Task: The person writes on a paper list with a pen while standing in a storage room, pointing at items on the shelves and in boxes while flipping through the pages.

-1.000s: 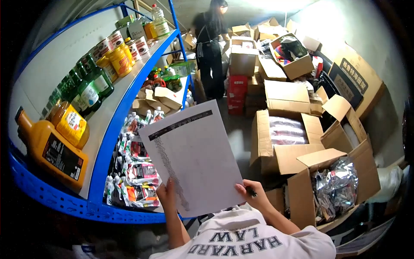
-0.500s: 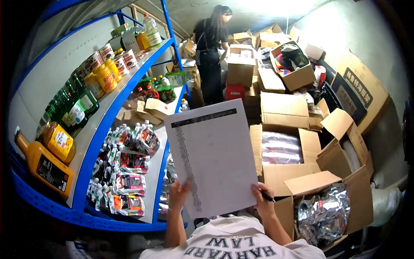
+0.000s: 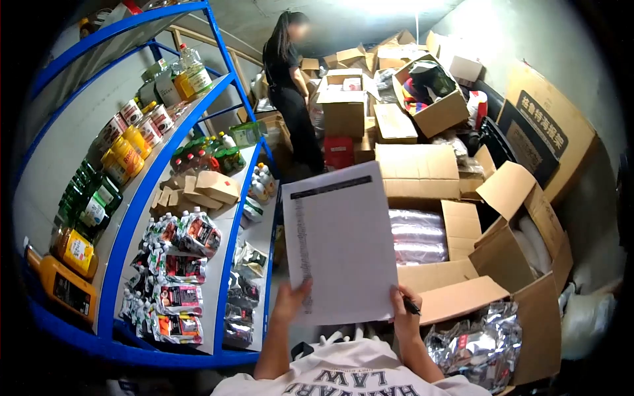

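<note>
Presently, printed sheet [image 3: 343, 251] between my left hand [image 3: 289, 305], pinching its left edge, and right hand [image 3: 403, 318], closed on right edge and pen [image 3: 411, 306]; long axis points away.

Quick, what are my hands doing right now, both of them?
Left hand: closed on the left edge of the printed sheet.
Right hand: closed on the sheet's right edge, also holding a pen.

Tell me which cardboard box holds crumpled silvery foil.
The brown cardboard box at the lower right, nearest the camera; the open box beyond holds smooth packs instead.
</note>
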Demonstrator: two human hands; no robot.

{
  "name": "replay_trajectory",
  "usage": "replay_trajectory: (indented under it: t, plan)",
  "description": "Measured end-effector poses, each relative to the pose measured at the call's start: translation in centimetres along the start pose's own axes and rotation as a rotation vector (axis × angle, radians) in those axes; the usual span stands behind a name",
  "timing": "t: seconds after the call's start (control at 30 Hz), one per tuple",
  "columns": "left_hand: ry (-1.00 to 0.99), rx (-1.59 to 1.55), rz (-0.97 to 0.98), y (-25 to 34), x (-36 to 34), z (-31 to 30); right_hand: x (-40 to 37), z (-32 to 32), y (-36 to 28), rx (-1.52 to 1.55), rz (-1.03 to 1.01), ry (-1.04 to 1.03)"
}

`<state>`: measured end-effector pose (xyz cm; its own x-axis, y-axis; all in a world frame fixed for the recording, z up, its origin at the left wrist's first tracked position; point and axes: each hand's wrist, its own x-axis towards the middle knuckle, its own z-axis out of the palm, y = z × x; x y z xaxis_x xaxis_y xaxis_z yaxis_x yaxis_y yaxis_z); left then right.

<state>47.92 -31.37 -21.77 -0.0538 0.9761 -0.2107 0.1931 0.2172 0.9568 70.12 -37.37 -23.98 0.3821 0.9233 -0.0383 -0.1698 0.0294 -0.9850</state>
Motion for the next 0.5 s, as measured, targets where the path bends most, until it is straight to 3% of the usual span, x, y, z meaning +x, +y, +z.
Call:
replay_trajectory:
  t: [0.07, 0.13, 0.4, 0.5]
  plan:
    - [-0.066, 0.129, 0.107, 0.5, -0.3, 0.7, 0.5, -0.7, -0.3, 0.011, 0.035, 0.056]
    - [0.022, 0.246, 0.296, -0.3, 0.0, 1.6, 1.1, -1.2, -0.9, 0.115, 0.09, 0.01]
    - [-0.126, 0.325, 0.354, 0.6, 1.7, 0.2, 1.5, -0.6, -0.1, 0.268, 0.067, 0.019]
    - [-0.165, 0.285, 0.259, 1.3, 1.7, -0.3, 1.5, -0.2, 1.8, 0.267, 0.039, 0.033]
